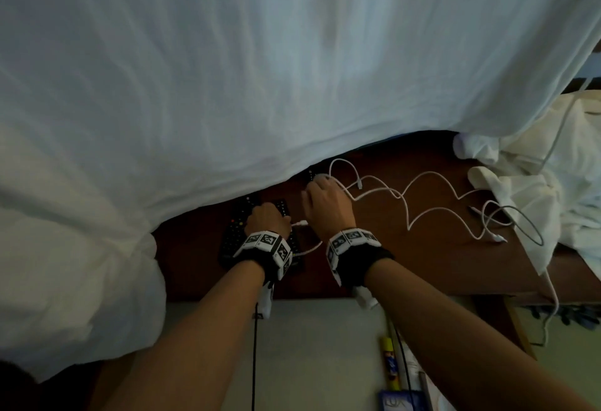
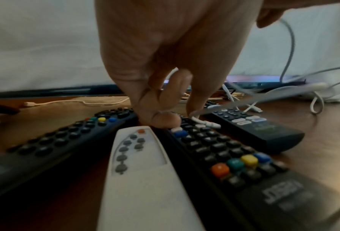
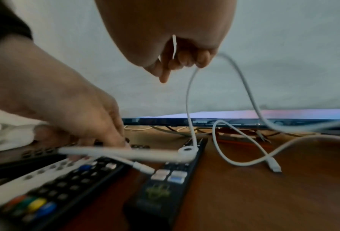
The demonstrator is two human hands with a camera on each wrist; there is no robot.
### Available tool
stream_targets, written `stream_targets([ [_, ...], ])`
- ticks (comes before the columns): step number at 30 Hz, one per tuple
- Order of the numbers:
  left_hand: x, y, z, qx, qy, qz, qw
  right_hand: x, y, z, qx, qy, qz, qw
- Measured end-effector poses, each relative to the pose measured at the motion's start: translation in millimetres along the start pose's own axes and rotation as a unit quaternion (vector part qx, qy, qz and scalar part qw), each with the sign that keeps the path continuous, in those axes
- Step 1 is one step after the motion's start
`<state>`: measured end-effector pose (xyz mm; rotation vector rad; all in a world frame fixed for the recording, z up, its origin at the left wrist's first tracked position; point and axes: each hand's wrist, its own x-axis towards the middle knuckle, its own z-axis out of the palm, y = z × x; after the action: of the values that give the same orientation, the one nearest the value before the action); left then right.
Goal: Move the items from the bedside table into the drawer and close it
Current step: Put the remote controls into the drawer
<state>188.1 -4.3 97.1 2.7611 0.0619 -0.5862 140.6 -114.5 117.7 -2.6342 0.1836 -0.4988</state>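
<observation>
Several remotes lie side by side on the brown bedside table [image 1: 390,264]: a black one [image 2: 66,137], a white one [image 2: 141,171], a black one with coloured buttons [image 2: 234,164] and a shorter black one [image 2: 254,126]. My left hand [image 1: 268,217] hovers over them and pinches one end of a white cable [image 2: 204,123], its thumb touching the middle black remote. My right hand [image 1: 325,202], just to the right and higher, grips the same white cable [image 3: 191,109] in curled fingers. The rest of the cable [image 1: 406,212] loops across the table to the right. No drawer is in view.
A white bed sheet [image 1: 260,69] overhangs the table's back and left. Crumpled white cloth [image 1: 553,183] covers the right end, with a grey cable [image 1: 533,228] beside it. A loose connector [image 3: 275,168] lies on the wood. On the floor below are a yellow tube [image 1: 388,362] and a box [image 1: 396,402].
</observation>
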Motion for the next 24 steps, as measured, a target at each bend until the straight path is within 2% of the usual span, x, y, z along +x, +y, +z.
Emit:
stream_targets([
  [2, 7.6, 3.0, 3.5, -0.006, -0.008, -0.004, 1.0, 20.6, 4.4, -0.5, -0.049, 0.004, -0.027, 0.998],
  [5, 13.1, 4.5, 6.4, -0.024, -0.009, -0.007, 1.0, 39.6, 14.1, -1.5, -0.152, -0.103, -0.015, 0.983],
  [7, 16.3, 5.5, 6.9, -0.035, -0.013, 0.0, 0.999, 43.4, 22.9, -1.2, -0.154, -0.175, 0.038, 0.972],
  [10, 21.4, 5.5, 8.5, -0.061, -0.019, -0.007, 0.998, 37.0, 29.8, 4.1, -0.141, -0.222, 0.143, 0.954],
  [14, 25.3, 5.8, 6.6, -0.117, 0.0, -0.015, 0.993, 25.1, 37.1, 12.9, -0.267, -0.248, 0.175, 0.915],
  [24, 15.9, 8.0, -12.8, -0.21, 0.082, 0.031, 0.974, 16.6, 44.5, 10.8, -0.167, -0.305, 0.228, 0.91],
])
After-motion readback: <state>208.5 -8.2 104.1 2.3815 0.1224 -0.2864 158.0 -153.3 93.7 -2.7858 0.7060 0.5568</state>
